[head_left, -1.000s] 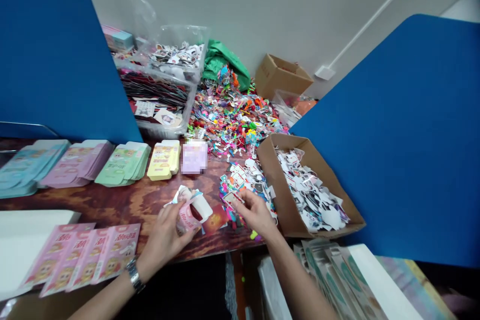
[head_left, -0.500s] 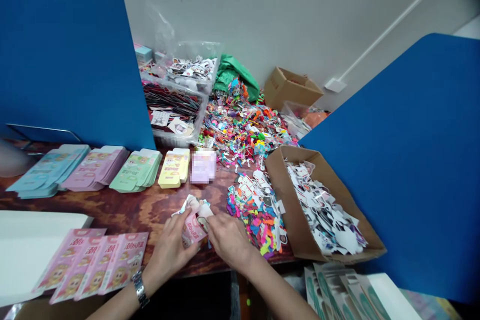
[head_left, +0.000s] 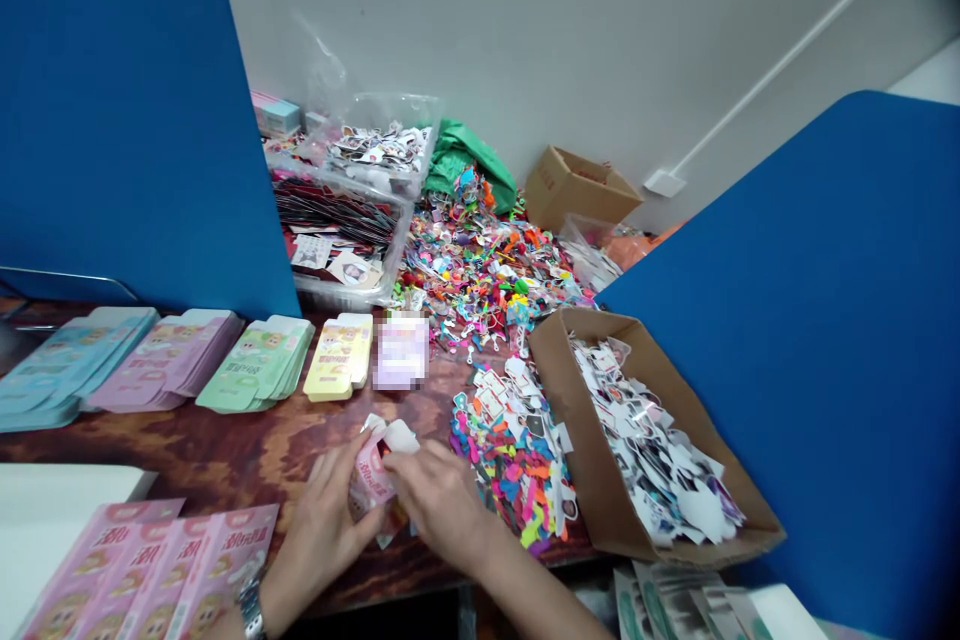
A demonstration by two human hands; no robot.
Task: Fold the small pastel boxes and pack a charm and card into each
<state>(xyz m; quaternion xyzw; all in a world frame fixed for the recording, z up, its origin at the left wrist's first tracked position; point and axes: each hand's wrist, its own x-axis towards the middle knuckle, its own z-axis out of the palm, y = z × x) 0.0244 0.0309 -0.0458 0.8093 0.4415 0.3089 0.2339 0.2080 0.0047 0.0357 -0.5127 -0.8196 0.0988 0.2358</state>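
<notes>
My left hand is wrapped round a small pink printed carton, tilted upright just above the table's near edge. White flaps stand up at the carton's top, and something dark shows in its mouth. At that opening the closed fingers of my right hand press in from the right; what they grip is hidden. Right beside this hand lies a heap of colourful small rubbery pieces, with white paper cut-outs on its far part.
Flat cartons in blue, purple, green and yellow line the table. Pink cartons fan out at lower left. A cardboard box of cut-outs stands right. Blue partitions flank the table; trinkets pile behind.
The carton has turned more upright in my left hand. My right fingers have moved onto its mouth, and the cut-outs fanned above it no longer show. The view has shifted slightly.
</notes>
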